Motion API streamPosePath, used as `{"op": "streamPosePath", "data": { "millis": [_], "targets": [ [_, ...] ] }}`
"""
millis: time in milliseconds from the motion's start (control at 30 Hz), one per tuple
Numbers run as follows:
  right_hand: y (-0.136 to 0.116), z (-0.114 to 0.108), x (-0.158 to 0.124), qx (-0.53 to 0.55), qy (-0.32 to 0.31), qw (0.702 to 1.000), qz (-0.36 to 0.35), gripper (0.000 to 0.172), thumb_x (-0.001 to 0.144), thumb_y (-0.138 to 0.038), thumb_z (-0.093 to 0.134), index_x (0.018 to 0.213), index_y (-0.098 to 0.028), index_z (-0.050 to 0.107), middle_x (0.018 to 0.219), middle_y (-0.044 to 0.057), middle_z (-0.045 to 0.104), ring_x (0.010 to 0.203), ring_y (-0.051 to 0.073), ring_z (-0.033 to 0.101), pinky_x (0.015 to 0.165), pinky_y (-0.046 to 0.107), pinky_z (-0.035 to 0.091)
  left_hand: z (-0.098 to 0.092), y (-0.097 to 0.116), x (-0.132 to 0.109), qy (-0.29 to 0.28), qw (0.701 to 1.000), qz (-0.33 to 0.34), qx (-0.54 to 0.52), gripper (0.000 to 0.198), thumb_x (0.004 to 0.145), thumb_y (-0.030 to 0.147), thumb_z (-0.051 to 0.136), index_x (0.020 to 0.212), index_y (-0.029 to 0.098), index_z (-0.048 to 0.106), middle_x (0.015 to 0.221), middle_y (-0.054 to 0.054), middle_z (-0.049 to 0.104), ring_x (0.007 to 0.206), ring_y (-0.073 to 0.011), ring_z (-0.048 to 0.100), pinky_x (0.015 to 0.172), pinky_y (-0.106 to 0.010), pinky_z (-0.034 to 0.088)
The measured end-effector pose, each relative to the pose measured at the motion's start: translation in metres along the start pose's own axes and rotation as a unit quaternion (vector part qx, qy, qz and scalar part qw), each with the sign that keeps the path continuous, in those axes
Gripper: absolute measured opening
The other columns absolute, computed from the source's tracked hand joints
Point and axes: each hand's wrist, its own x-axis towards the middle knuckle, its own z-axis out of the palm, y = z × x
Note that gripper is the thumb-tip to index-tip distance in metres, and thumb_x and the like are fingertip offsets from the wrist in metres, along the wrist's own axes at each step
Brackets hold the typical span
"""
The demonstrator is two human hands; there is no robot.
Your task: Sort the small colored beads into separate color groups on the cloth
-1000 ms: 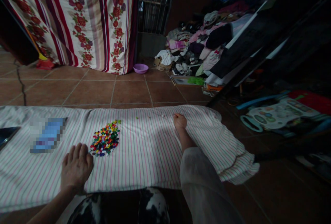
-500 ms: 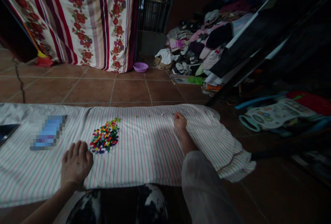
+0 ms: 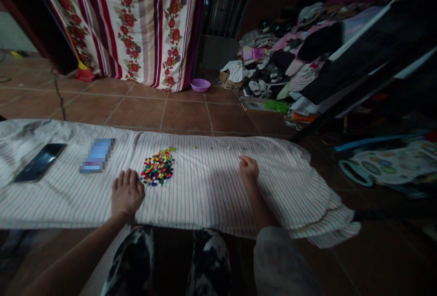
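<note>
My left hand (image 3: 128, 192) lies palm down and flat on the striped cloth (image 3: 201, 196), its fingers stretched forward. Its fingertips are beside the left edge of a heap of tiny, many-coloured pieces (image 3: 157, 168); they are too small to name exactly. To the right of the heap runs a spaced row of single pieces: a green one (image 3: 195, 147), a dull one (image 3: 210, 148), a white one (image 3: 229, 147) and a greyish one (image 3: 244, 149). Just below the last of these, my right hand (image 3: 249, 169) is closed with fingers curled, and no piece shows in it.
A dark phone (image 3: 40, 163) and a blurred, lit blue screen (image 3: 97, 155) lie on the cloth at the left. Beyond are a purple basin (image 3: 200, 85), a floral curtain (image 3: 143, 27) and a heap of clothes (image 3: 273, 54). A child's toy (image 3: 392, 166) stands at right.
My view has swung left, bringing the dark phone fully in. My right hand has drawn back slightly from the row's right end, where a greyish piece now shows. My left hand stays flat.
</note>
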Motion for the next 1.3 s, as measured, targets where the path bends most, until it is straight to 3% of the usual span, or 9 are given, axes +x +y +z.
{"op": "streamPosePath", "data": {
  "millis": [233,400,533,700,833,1033,1300],
  "targets": [
    [-0.052,0.029,-0.061,0.084,-0.011,0.994,-0.069,0.032,0.081,-0.015,0.044,0.084,-0.018,0.076,0.101,0.013,0.061,0.096,0.021,0.061,0.089,0.037,0.054,0.003,-0.001,0.0,0.007,1.0,-0.001,-0.016,0.055,0.09,0.03,0.033,0.136,0.006,0.05,0.147,-0.019,0.048,0.141,-0.0345,0.036,0.115,-0.049,0.026],
    [-0.109,0.048,-0.107,0.188,-0.144,0.969,-0.074,0.024,0.084,-0.024,0.053,0.092,-0.018,0.075,0.109,0.012,0.063,0.091,0.019,0.065,0.082,0.033,0.058,0.003,-0.002,0.0,0.013,0.999,0.001,-0.035,0.054,0.09,0.029,0.034,0.136,0.007,0.051,0.146,-0.019,0.048,0.142,-0.0343,0.036,0.115,-0.05,0.026],
    [-0.15,0.054,-0.131,0.233,-0.256,0.934,-0.091,0.017,0.082,-0.031,0.063,0.09,-0.021,0.074,0.097,0.007,0.068,0.084,0.018,0.069,0.076,0.029,0.058,0.004,-0.002,0.001,0.013,0.999,-0.003,-0.038,0.053,0.09,0.029,0.035,0.137,0.008,0.05,0.147,-0.018,0.048,0.142,-0.034,0.036,0.114,-0.05,0.027],
    [-0.188,0.048,-0.149,0.221,-0.295,0.922,-0.118,0.017,0.086,-0.036,0.064,0.088,-0.023,0.074,0.092,0.004,0.069,0.083,0.017,0.069,0.076,0.027,0.055,0.004,-0.002,0.0,0.008,0.999,-0.002,-0.041,0.054,0.091,0.029,0.031,0.137,0.006,0.049,0.148,-0.019,0.046,0.142,-0.0355,0.035,0.116,-0.051,0.025],
    [-0.204,0.045,-0.159,0.193,-0.297,0.922,-0.157,0.019,0.09,-0.036,0.06,0.088,-0.023,0.074,0.091,0.004,0.068,0.086,0.017,0.066,0.078,0.026,0.053,0.004,-0.003,0.0,0.008,0.999,0.001,-0.039,0.054,0.092,0.029,0.031,0.137,0.006,0.048,0.149,-0.019,0.045,0.143,-0.0358,0.033,0.116,-0.051,0.024],
    [-0.21,0.046,-0.167,0.117,-0.306,0.927,-0.181,0.022,0.091,-0.025,0.054,0.102,-0.026,0.073,0.104,0.003,0.066,0.085,0.015,0.063,0.079,0.025,0.05,0.006,-0.002,-0.001,0.006,0.999,-0.002,-0.041,0.054,0.093,0.029,0.03,0.138,0.006,0.048,0.149,-0.02,0.044,0.143,-0.0356,0.033,0.117,-0.051,0.023],
    [-0.223,0.044,-0.177,0.069,-0.311,0.924,-0.213,0.03,0.09,-0.017,0.049,0.106,-0.027,0.072,0.107,0.003,0.063,0.094,0.016,0.061,0.083,0.023,0.048,0.004,-0.003,-0.001,0.032,0.999,0.014,-0.031,0.052,0.093,0.028,0.029,0.135,0.004,0.049,0.145,-0.02,0.049,0.139,-0.037,0.037,0.114,-0.051,0.028]
  ]
}}
